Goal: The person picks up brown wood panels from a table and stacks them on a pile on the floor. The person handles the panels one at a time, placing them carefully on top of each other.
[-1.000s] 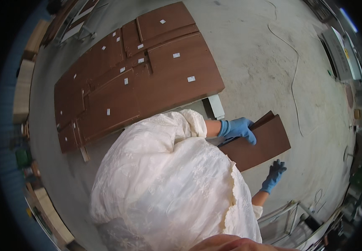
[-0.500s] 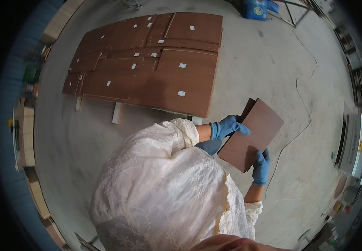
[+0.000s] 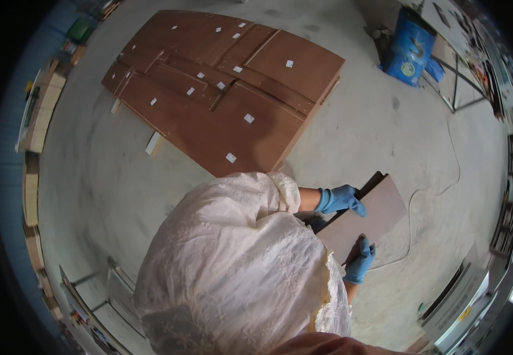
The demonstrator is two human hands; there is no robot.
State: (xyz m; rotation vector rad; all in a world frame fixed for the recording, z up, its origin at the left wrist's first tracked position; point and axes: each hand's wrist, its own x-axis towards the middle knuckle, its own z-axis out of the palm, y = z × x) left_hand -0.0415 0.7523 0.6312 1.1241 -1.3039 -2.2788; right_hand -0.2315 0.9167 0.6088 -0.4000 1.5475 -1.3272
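Two or more flat brown boards (image 3: 379, 208) are held together in front of me, tilted, with a dark edge showing along their left side. My left hand (image 3: 342, 200), in a blue glove, grips their upper left edge, thumb on the top face. At the lower right edge, my right hand (image 3: 361, 262), also gloved in blue, is closed around the boards; its fingertips underneath are hidden. White embroidered sleeves cover my arms. To the left lies a large layer of reddish-brown panels (image 3: 209, 127) with small white labels, resting on pale wooden supports (image 3: 154, 144).
A blue bag (image 3: 410, 50) stands at the far right beside a metal-legged table (image 3: 454, 89). A pale cable (image 3: 411, 228) curves over the grey floor right of the boards. A grey-white machine (image 3: 454, 305) is at lower right, a metal frame (image 3: 90, 307) at lower left.
My view has turned, so the panels and blue bag sit at a different angle. The boards in my hands now tilt more and look narrower; both hands keep their hold.
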